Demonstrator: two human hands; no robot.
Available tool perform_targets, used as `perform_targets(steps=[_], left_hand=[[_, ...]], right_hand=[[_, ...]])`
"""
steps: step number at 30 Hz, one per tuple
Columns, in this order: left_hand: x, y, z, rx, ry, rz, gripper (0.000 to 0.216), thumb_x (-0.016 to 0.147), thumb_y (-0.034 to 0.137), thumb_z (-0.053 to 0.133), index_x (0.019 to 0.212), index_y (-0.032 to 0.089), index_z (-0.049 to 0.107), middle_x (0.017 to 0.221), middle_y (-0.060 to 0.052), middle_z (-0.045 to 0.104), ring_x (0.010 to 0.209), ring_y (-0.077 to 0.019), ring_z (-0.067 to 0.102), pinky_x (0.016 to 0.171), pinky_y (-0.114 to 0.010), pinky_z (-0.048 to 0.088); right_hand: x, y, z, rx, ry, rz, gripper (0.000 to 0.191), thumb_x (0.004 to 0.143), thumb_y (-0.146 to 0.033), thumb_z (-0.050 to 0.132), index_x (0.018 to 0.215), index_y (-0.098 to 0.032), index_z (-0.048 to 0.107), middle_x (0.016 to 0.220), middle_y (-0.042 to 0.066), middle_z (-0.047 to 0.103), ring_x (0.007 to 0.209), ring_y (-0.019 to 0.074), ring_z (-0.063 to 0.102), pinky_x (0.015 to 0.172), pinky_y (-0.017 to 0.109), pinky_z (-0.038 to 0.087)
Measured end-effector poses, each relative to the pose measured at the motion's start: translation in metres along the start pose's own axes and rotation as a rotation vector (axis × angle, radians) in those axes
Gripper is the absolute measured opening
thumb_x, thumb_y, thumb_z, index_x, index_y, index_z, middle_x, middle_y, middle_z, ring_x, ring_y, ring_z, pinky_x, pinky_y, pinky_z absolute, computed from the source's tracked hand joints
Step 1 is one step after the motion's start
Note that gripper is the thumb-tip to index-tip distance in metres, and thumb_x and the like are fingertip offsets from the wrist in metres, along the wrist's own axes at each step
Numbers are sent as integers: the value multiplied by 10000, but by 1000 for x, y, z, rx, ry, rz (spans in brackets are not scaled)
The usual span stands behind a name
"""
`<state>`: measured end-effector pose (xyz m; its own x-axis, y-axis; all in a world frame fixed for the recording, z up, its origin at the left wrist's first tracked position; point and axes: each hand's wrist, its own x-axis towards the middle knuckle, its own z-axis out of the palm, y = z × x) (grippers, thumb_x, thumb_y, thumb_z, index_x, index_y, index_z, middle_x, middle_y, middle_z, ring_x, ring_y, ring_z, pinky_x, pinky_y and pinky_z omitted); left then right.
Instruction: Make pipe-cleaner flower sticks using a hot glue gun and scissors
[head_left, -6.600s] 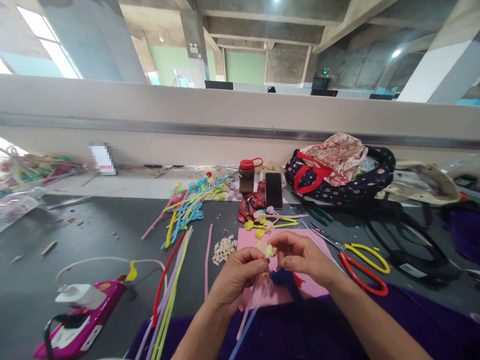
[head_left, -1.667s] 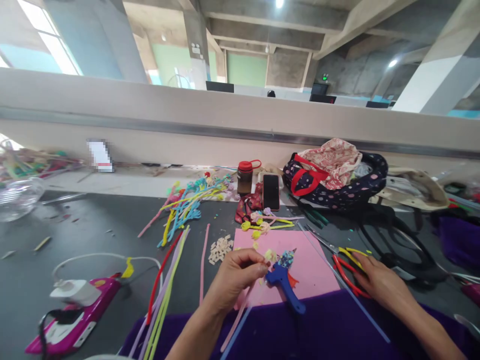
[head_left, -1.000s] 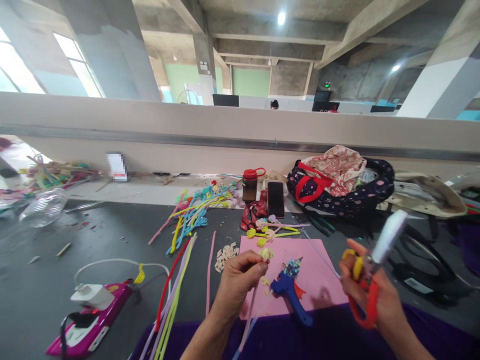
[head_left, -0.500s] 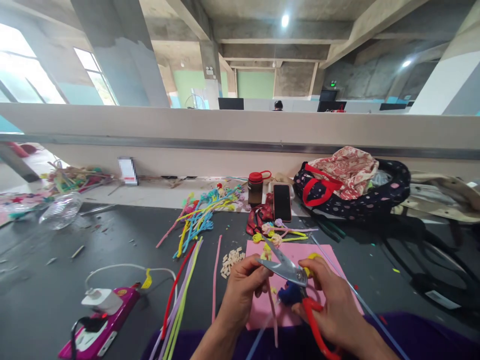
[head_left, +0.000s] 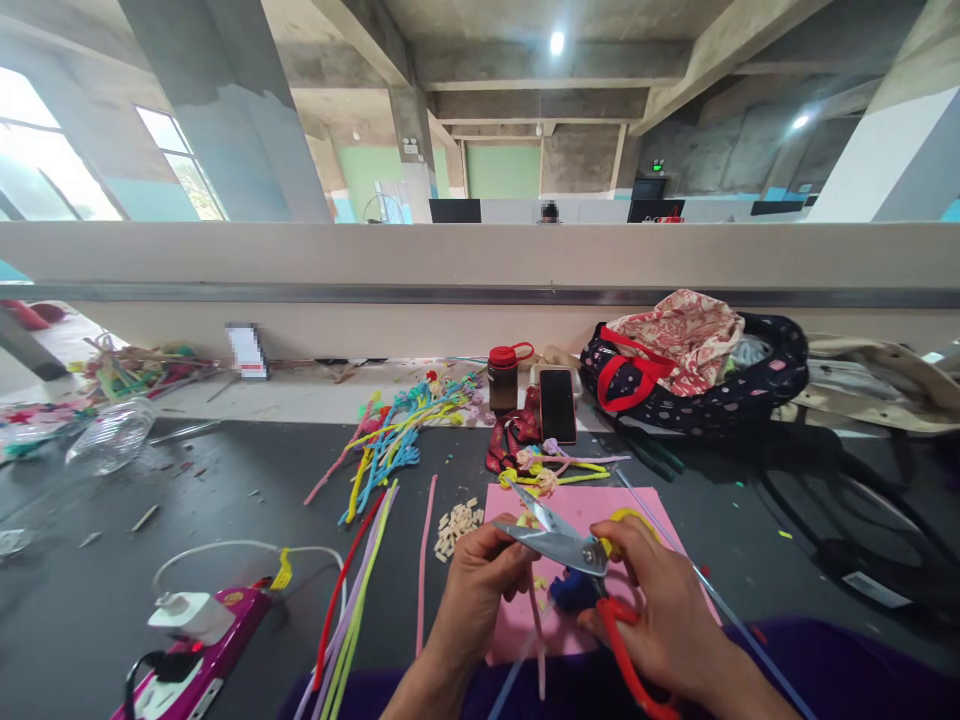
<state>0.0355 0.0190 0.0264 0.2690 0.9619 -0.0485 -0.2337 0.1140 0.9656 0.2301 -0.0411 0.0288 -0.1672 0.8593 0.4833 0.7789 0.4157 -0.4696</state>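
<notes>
My right hand (head_left: 675,605) grips scissors (head_left: 570,550) with one red and one yellow handle. Their blades are spread and point left towards my left hand (head_left: 476,575), which is closed with thumb and forefinger together. From under those fingers hangs a pink pipe cleaner (head_left: 540,650); its upper end is hidden by the fingers and blades. Below lies a pink sheet (head_left: 645,510), with a dark blue object (head_left: 571,590) on it, partly covered. Left of the sheet are small pale wooden pieces (head_left: 459,525) and a straight pink pipe cleaner (head_left: 425,570).
Red, purple and green pipe cleaners (head_left: 364,590) lie at left, beside a magenta power strip (head_left: 217,660). Further back are a bundle of twisted stems (head_left: 397,440), a red-lidded bottle (head_left: 503,380), a phone (head_left: 557,405) and a dark spotted bag (head_left: 697,400). A low partition (head_left: 420,250) runs behind.
The view has shifted slightly. Both hands keep their hold, and the scissors' blades stay spread near my left fingertips.
</notes>
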Motion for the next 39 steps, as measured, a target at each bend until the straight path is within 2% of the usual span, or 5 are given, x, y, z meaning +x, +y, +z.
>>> perform_targets(steps=[8,22,33,39], left_hand=[[0,-3,0,44,6,15,203,691,322,684,619,146,613,437,50,462,406,-55,381,401,-180,247],[-1,0,3,70,39,32,250,661,368,695,615,130,634,417,34,493,394,-52,383,390,-172,248],[0,-3,1,84,18,50,223,682,342,685,636,128,641,426,40,481,403,-48,373,397,-173,238],[0,-3,1,77,14,55,207,671,330,693,641,130,650,427,40,481,401,-52,388,393,-174,241]], right_hand=[[0,1,1,-10,35,-26,579,598,-253,734,1095,-195,442,934,57,543,804,222,535,656,325,454],[0,1,3,0,45,22,604,586,-234,758,1104,-198,452,955,57,546,821,222,528,705,340,447],[-1,2,5,3,58,17,632,537,-199,781,1085,-201,466,911,40,561,814,222,536,704,337,453],[-1,2,5,4,53,11,608,560,-212,771,1086,-199,466,903,42,562,813,216,539,670,317,456]])
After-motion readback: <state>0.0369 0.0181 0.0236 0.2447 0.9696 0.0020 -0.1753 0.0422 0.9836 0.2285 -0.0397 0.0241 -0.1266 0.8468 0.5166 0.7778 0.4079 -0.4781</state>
